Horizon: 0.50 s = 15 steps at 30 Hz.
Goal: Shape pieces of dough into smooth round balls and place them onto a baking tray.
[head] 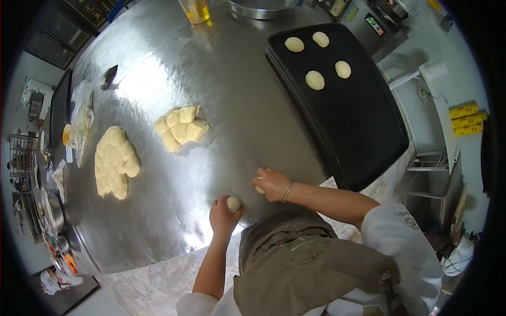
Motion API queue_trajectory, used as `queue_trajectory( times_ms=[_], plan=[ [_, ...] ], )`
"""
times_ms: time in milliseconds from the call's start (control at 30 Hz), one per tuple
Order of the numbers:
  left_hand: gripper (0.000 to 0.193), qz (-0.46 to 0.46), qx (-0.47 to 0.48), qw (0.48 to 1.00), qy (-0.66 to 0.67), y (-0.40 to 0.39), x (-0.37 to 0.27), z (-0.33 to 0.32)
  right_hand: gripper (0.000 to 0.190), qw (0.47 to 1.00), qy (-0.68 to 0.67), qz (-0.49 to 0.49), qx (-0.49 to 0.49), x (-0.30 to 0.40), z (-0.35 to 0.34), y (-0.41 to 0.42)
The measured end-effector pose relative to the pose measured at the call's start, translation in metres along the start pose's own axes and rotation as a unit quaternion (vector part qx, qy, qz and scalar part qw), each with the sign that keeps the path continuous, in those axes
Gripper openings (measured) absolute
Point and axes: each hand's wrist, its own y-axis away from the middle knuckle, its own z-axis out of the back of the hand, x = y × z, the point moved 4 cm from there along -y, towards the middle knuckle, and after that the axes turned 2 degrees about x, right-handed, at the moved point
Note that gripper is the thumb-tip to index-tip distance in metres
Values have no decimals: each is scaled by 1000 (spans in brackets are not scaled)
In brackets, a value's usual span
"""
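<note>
My left hand (224, 215) curls around a dough ball (233, 204) on the steel worktable (237, 130), near its front edge. To its upper right, my right hand (272, 184) cups a second piece of dough (259, 185), mostly hidden under the fingers. A small cluster of divided dough pieces (182, 128) lies up and left of my hands, and a larger cluster (115, 162) rests farther left. Several smooth dough balls (315, 80) sit spaced apart at the far end of a black baking tray (355, 130), the top one of a stack.
At the far edge stand a plastic cup of yellow liquid (196, 12) and a round metal pan (264, 10). Plastic wrapping (82, 122) and a dark scrap (109, 77) lie on the left. The tray stack's raised edge is close to my right hand.
</note>
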Motion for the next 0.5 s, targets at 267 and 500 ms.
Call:
queue_trajectory(
  times_ms=[267,500],
  plan=[
    [72,21,-2,998,-51,-5,5,8,74,997,-19,-39,-60,-11,24,20],
    [89,-57,-30,993,-100,2,-9,29,67,997,30,-23,-65,-13,59,34]
  ],
)
